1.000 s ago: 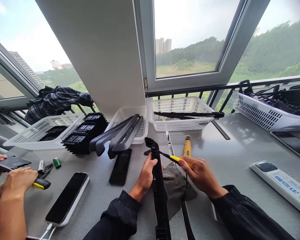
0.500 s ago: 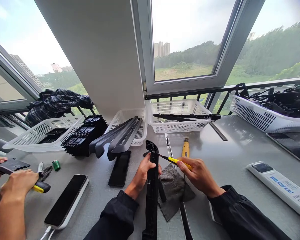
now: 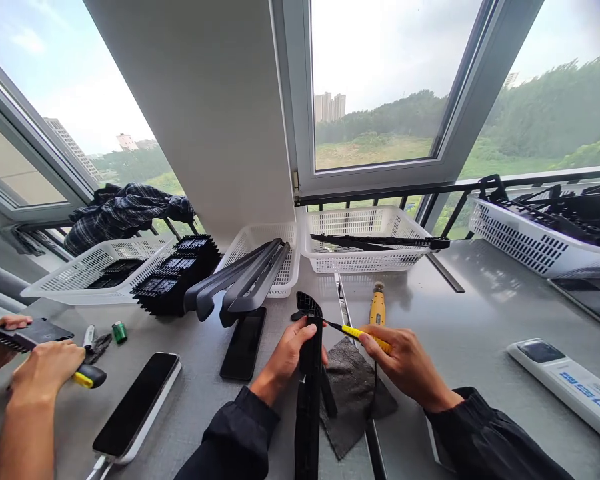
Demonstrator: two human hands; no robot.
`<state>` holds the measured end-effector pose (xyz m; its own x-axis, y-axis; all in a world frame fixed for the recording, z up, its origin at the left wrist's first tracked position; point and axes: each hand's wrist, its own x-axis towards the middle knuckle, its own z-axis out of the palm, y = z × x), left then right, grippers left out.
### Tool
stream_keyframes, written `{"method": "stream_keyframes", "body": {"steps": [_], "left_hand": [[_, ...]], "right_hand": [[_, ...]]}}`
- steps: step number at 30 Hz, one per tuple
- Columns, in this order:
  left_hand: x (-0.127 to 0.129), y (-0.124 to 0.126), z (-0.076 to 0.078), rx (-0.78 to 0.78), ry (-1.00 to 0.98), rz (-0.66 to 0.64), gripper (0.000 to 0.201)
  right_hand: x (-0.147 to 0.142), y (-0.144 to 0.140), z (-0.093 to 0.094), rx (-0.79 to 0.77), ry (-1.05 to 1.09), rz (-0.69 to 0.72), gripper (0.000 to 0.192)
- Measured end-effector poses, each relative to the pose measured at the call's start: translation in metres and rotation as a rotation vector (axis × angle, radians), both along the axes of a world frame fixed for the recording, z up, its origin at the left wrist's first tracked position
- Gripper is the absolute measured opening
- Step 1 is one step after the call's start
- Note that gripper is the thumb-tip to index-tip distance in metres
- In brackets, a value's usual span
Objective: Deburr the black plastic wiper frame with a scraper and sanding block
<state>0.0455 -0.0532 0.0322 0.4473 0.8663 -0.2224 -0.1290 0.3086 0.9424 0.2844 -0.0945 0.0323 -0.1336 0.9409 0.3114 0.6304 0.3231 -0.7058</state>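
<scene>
My left hand (image 3: 291,352) is closed around the upper part of a long black plastic part (image 3: 307,407), which points away from me with its ribbed, curved end (image 3: 307,303) at the far side. In my right hand (image 3: 403,360) is a slim tool with a yellow handle (image 3: 353,331). Its thin dark shaft reaches left to the black part, just below the curved end. Whether the tip cuts or only touches cannot be made out. Under and beside the part lies a dark grey cloth (image 3: 353,393). A yellow rotary tool (image 3: 377,308) lies beyond my right hand.
White baskets (image 3: 360,263) line the far edge, some holding black parts. Long grey trim pieces (image 3: 253,287) jut toward me. Phones (image 3: 137,400) lie at left, a white power strip (image 3: 565,380) at right. At far left, another person's hands (image 3: 45,367) hold a black part and a yellow-black tool.
The view has shifted slightly, so everything sits a little lower and further right. Both hands keep their grips, and the tool's shaft stays at the black part's upper end.
</scene>
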Motion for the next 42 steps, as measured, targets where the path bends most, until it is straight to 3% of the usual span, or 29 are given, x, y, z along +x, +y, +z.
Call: {"method": "stream_keyframes", "body": {"steps": [9, 19, 35, 42], "left_hand": [[-0.001, 0.003, -0.008, -0.017, -0.039, -0.008, 0.067], [0.001, 0.001, -0.01, -0.053, -0.008, -0.177, 0.062], [0.002, -0.003, -0.008, -0.063, -0.011, -0.071, 0.066], [0.003, -0.005, -0.002, -0.047, 0.004, -0.038, 0.056]], "right_hand": [[0.0, -0.002, 0.002, 0.018, 0.059, 0.056, 0.044], [0.002, -0.001, -0.002, 0.055, 0.042, 0.021, 0.036], [0.007, 0.0, 0.003, -0.001, 0.063, -0.017, 0.047], [0.008, -0.001, 0.001, 0.028, 0.052, -0.059, 0.049]]}}
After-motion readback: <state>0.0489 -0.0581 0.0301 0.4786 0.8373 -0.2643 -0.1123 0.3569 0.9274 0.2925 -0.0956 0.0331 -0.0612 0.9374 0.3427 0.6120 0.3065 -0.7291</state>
